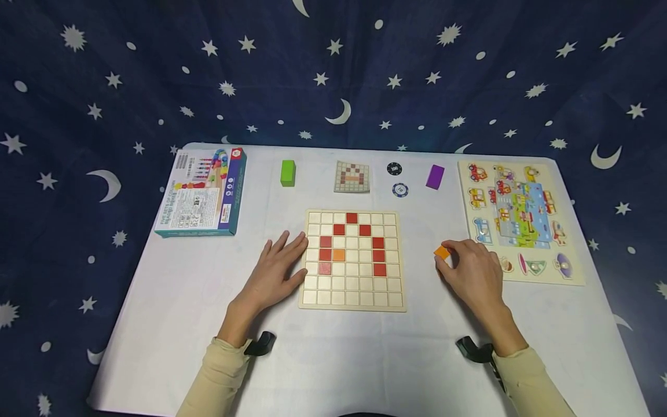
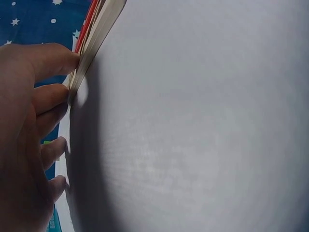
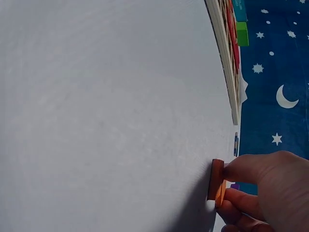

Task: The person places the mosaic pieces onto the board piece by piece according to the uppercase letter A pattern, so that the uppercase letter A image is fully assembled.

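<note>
A square wooden grid board (image 1: 352,309) lies on the white table, with red tiles (image 1: 378,256) in an arch pattern and one orange tile (image 1: 339,255) in its cells. My left hand (image 1: 271,278) is spread at the board's left side, and in the left wrist view its thumb and forefinger touch the board's edge (image 2: 83,66). To the right of the board, my right hand (image 1: 474,272) pinches an orange square tile (image 1: 442,252) between thumb and fingers. In the right wrist view the pinched tile (image 3: 216,180) is seen edge-on, close over the tabletop.
Behind the board lie a small pattern card (image 1: 351,176), a black chip (image 1: 394,168), a blue-and-white chip (image 1: 400,190), a green block (image 1: 288,173) and a purple block (image 1: 435,177). A boxed toy (image 1: 198,200) is at left, a vehicle puzzle (image 1: 568,269) at right beside my right hand.
</note>
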The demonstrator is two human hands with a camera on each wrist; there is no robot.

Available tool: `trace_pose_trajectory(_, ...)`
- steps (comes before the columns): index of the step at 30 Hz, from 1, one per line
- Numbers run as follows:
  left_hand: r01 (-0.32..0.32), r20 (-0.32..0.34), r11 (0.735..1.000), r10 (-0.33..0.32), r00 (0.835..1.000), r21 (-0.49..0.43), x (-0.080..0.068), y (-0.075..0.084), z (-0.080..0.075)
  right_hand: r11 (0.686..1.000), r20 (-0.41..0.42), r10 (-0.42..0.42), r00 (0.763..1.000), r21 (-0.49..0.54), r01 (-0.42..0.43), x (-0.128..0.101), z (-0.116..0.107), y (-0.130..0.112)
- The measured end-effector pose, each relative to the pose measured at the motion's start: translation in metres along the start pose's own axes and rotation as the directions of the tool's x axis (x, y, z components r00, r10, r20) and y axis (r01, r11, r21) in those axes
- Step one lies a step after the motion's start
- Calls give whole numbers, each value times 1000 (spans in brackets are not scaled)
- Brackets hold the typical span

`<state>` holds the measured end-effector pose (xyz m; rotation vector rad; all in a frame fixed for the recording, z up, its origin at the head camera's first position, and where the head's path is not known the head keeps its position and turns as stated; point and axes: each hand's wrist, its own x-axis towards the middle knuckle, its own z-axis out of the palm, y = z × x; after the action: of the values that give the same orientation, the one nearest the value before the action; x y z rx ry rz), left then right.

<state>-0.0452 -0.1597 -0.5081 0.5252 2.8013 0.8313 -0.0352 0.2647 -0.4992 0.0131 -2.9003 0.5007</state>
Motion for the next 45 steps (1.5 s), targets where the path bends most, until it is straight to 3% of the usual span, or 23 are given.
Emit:
trace_pose_trajectory(10,-8,-5,1000,8,1000,1,1,-1,2,999,2,-5,1000,33,5,1,4,-6)
trace_pose_trajectory(17,-1,2,1000,1,1000,1,0,-2,1,992,38,-97,995,85,94,5,16,-38)
trace_pose_trajectory(22,1,4,1000,-1,1000,5,0,-2,1,970,78,-212,974,135,200,10,28,-75)
trace_pose_trajectory(29,1,4,1000,-1,1000,-1,0,0,0,929,163,-355,921,175,327,17,44,-115)
trace_pose_trajectory(40,3,1,1000,-3,1000,-4,-1,0,0,915,232,-395,889,185,359,26,51,-130)
trace_pose_trajectory(45,-2,-1,1000,2,1000,-1,0,-1,1,913,231,-397,888,198,356,24,47,-126)
